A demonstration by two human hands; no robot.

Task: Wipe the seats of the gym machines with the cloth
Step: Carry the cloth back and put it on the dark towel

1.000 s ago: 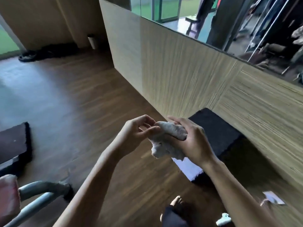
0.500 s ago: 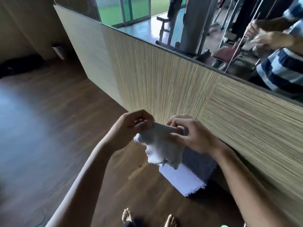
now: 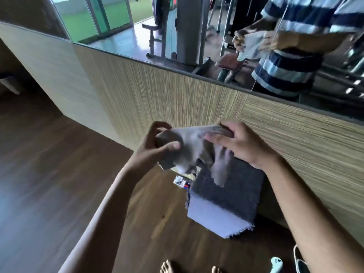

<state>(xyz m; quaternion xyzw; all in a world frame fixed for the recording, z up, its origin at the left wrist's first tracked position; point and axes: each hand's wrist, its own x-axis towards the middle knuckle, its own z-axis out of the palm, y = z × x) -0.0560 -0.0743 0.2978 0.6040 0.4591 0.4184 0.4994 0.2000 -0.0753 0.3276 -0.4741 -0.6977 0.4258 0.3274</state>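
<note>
A pale grey cloth (image 3: 189, 146) is stretched between both hands in front of me, its lower edge hanging loose and blurred. My left hand (image 3: 157, 148) grips the cloth's left end with thumb and curled fingers. My right hand (image 3: 238, 142) pinches the cloth's upper right edge. No gym machine seat is directly before me; a mirror (image 3: 197, 36) above the wooden wall panel reflects a bench (image 3: 153, 36) and machine frames.
A dark grey block (image 3: 226, 196) with a pale front face sits on the wooden floor against the striped wall panel (image 3: 157, 99). A small printed packet (image 3: 182, 182) lies beside it. My bare feet (image 3: 189, 267) show at the bottom edge.
The view has swung up and right toward the mirror. My hands have pulled the bunched cloth apart, so it now spreads wider between them.
</note>
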